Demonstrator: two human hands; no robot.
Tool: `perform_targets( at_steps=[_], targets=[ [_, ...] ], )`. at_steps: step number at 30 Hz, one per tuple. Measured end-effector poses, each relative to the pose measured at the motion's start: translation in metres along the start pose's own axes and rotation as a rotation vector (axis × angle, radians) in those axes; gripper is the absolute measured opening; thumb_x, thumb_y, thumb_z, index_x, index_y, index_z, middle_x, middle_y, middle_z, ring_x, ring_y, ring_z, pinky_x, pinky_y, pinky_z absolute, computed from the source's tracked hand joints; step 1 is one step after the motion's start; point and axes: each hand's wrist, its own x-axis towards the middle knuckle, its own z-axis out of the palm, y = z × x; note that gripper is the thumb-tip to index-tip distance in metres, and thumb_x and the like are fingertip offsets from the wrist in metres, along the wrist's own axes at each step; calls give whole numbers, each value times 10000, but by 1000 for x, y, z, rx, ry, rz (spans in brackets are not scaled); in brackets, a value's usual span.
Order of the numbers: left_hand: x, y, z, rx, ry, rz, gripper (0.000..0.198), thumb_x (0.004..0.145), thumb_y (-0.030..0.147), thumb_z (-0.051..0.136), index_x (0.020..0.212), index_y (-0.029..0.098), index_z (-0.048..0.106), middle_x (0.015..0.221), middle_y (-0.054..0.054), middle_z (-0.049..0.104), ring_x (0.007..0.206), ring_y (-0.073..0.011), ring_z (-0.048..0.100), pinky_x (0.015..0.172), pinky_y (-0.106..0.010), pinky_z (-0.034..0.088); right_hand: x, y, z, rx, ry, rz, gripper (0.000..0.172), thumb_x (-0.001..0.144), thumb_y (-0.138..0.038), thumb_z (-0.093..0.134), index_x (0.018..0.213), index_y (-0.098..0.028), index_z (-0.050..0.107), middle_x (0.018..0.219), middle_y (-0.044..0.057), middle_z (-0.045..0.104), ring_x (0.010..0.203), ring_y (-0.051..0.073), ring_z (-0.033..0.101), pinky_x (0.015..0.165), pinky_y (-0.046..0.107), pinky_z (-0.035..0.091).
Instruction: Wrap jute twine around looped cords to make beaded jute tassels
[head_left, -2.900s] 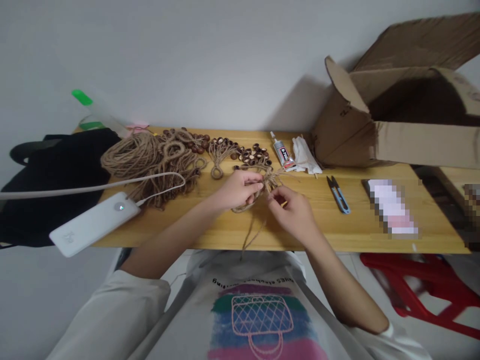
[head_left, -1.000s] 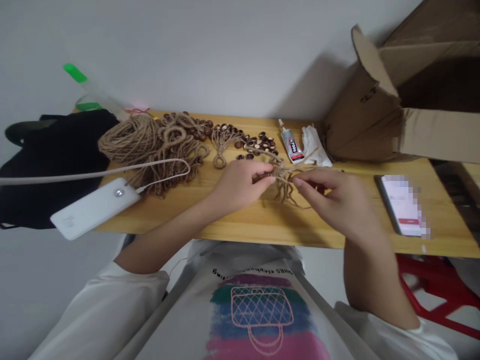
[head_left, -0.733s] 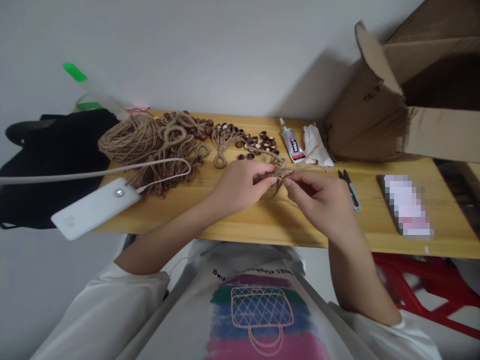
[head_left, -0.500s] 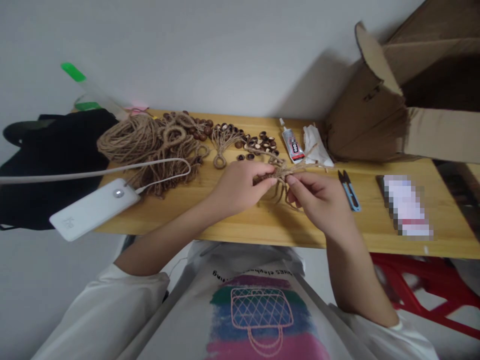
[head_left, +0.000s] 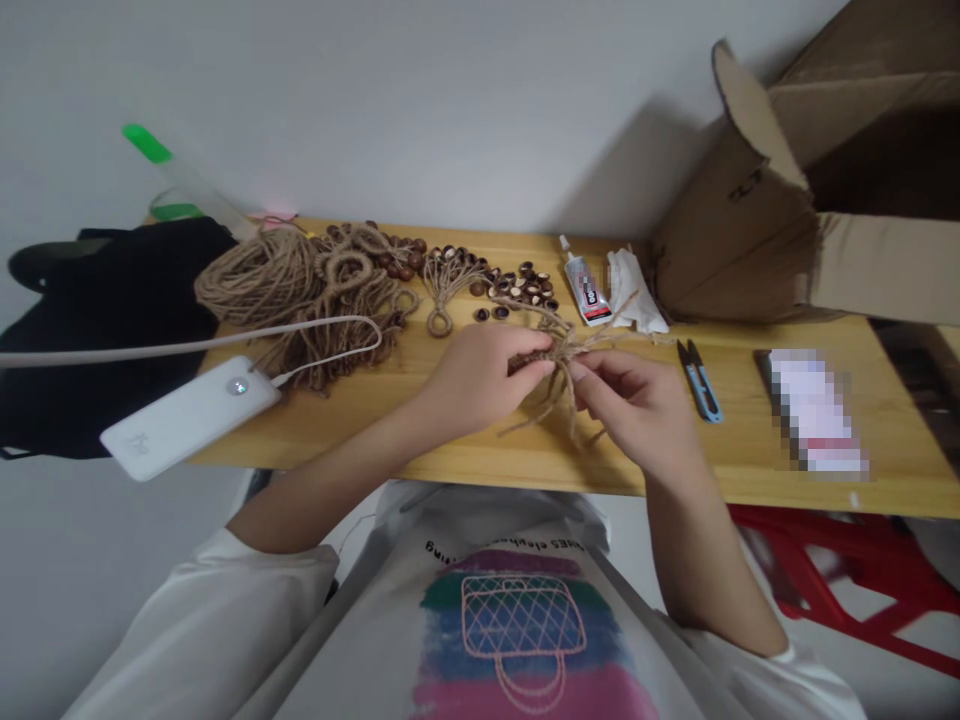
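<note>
A bundle of brown twine (head_left: 564, 350) with loose strands spreading in several directions is held between both hands above the wooden table (head_left: 600, 460). My left hand (head_left: 491, 372) pinches its left part between thumb and fingers. The thumb and fingers of my right hand (head_left: 637, 400) close on strands at its right side. Behind my left hand lie a looped twine piece (head_left: 439, 318) with fanned strands and several cut nut shells (head_left: 525, 285). The fingers partly cover the middle of the bundle.
On the left are a coil of twine (head_left: 259, 278), knotted twine pieces (head_left: 345, 335) and a white power bank (head_left: 191, 418) with a cable. A glue tube (head_left: 589, 292), blue snips (head_left: 699, 382), a phone (head_left: 816, 410) and a cardboard box (head_left: 735, 230) are on the right.
Strands of the held bundle now hang lower and spread further toward the table's front edge. My right hand has shifted slightly left; my left hand keeps its grip.
</note>
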Motion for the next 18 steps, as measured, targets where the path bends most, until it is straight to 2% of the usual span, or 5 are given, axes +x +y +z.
perform_targets(
  at_steps=[5, 10, 14, 18],
  targets=[
    [0, 3, 0, 14, -11, 13, 215, 817, 239, 572, 971, 184, 711, 931, -36, 740, 834, -181, 660, 788, -313, 488, -2, -1, 2, -217, 109, -74, 165, 782, -268, 591, 724, -137, 674, 534, -11, 574, 468, 88, 468, 474, 215, 341],
    [0, 2, 0, 43, -21, 34, 220, 826, 252, 570, 985, 185, 706, 955, -56, 735, 853, -193, 661, 772, -313, 480, -5, -7, -6, -348, 128, -147, 197, 810, -285, 582, 681, -152, 647, 528, -13, 562, 468, 89, 468, 478, 217, 330],
    [0, 2, 1, 74, -33, 45, 207, 836, 248, 564, 974, 182, 705, 936, -59, 732, 860, -197, 656, 767, -309, 471, -7, -10, -14, -450, 136, -249, 176, 839, -272, 564, 718, -164, 632, 626, 12, 609, 551, 114, 526, 519, 231, 350],
    [1, 4, 2, 103, -44, 77, 181, 840, 241, 555, 926, 185, 704, 876, -56, 726, 810, -192, 647, 722, -301, 461, -9, -14, -11, -500, 190, -276, 171, 874, -276, 533, 780, -170, 629, 684, 32, 641, 609, 141, 573, 546, 245, 379]
  ],
)
